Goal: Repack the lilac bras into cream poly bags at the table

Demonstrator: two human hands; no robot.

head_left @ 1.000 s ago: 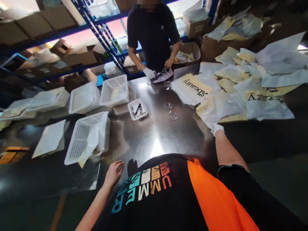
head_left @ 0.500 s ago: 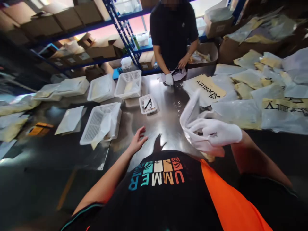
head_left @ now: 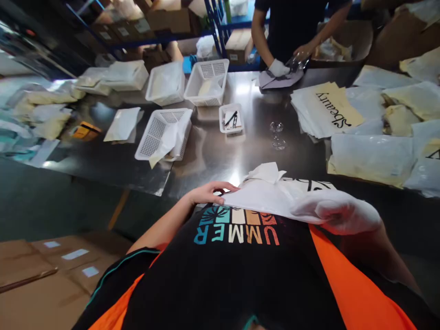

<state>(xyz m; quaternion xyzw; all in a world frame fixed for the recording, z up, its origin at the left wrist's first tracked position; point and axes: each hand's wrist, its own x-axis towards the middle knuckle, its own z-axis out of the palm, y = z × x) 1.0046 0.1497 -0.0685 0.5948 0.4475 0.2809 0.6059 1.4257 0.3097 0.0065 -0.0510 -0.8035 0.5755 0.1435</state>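
Observation:
A white plastic bag [head_left: 271, 192] with black print lies across the near edge of the steel table [head_left: 220, 151], right in front of my chest. My bare left hand [head_left: 210, 192] pinches its left edge, fingers closed on it. My right hand [head_left: 338, 214], in a white glove, grips the bag's right end. Two small clear round pieces [head_left: 277, 134] sit on the table beyond the bag.
White perforated baskets [head_left: 165, 133] and a small tray with dark tools [head_left: 231, 118] stand at the middle left. Piled white and yellow "Beauty" bags [head_left: 330, 110] cover the right. A person in a dark shirt [head_left: 292, 27] works opposite, gloved hand on a grey item. Cardboard boxes [head_left: 41, 270] lie at the lower left.
My right hand pulled a bag from the right-hand pile toward my chest and lowered it. My left hand moved right from the table edge and took hold of the bag's left edge.

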